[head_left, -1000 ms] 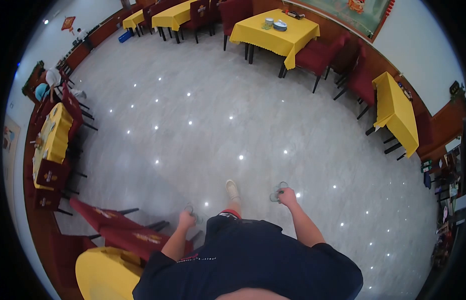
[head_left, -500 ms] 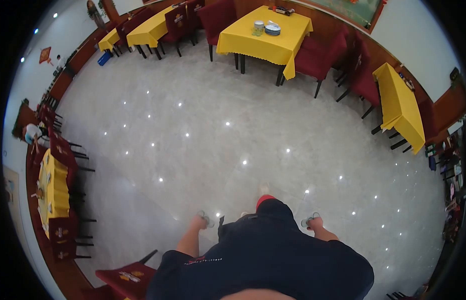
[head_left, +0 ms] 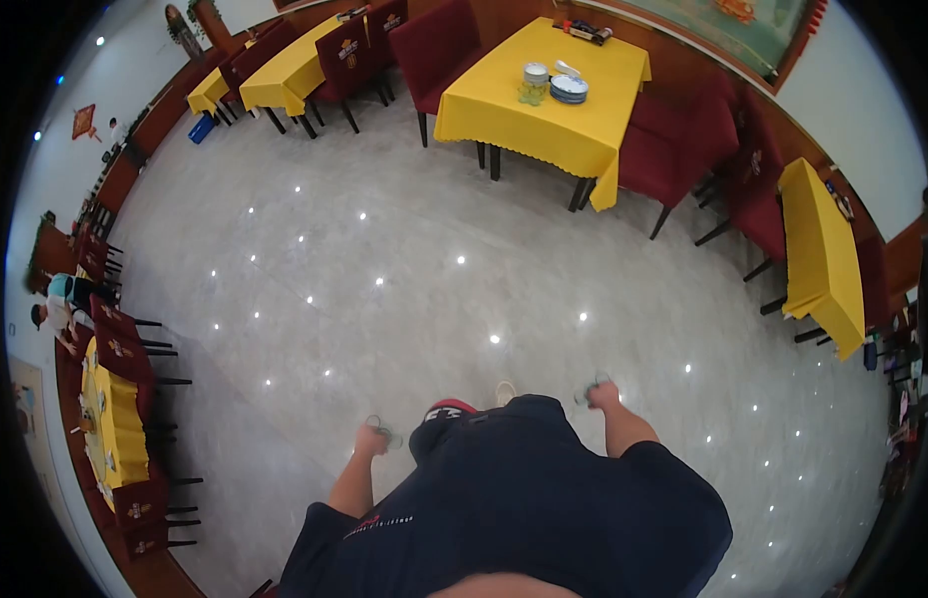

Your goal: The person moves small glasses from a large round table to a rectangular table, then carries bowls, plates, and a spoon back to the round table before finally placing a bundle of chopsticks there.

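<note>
My left hand hangs low at my left side, fingers closed around clear glasses; their exact number is too small to make out. On the other side, my right hand is closed on clear glasses, held out in front of my right hip. Both hands are over the grey floor, apart from any table. Ahead, a yellow-covered table bears a stack of plates, a stack of small white bowls and greenish glasses.
Dark red chairs flank the table ahead. Another yellow-covered table stands at the right, and one at the left with chairs around it. A person bends over near the left table. The shiny floor stretches between them.
I have stepped forward, so the table ahead looks nearer and larger. My right hand has swung forward and the left has shifted left. The person at the left shows more fully.
</note>
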The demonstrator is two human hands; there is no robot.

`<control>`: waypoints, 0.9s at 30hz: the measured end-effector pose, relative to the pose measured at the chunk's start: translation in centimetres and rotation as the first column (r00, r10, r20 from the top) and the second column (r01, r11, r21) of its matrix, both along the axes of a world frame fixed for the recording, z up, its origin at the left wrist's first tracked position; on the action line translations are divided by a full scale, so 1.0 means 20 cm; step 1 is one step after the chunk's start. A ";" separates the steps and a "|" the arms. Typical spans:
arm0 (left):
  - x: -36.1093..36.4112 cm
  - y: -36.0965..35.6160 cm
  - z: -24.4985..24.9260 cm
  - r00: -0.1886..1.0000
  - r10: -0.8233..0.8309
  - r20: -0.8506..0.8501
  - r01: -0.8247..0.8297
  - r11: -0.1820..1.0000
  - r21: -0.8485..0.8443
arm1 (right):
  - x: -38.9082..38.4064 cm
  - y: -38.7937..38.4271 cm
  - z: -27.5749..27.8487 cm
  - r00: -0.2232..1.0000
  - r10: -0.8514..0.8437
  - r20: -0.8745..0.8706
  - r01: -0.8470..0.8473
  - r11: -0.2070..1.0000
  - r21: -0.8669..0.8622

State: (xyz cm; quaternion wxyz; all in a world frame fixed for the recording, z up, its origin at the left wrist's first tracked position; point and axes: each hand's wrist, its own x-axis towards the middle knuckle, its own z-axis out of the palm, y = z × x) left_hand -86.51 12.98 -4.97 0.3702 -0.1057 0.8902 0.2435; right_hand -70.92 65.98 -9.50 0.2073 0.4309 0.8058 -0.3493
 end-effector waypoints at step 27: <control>-2.79 1.22 0.04 0.895 -0.399 -0.200 0.408 0.913 0.008 | -1.67 0.30 0.22 0.896 -0.432 0.105 0.441 0.895 -0.074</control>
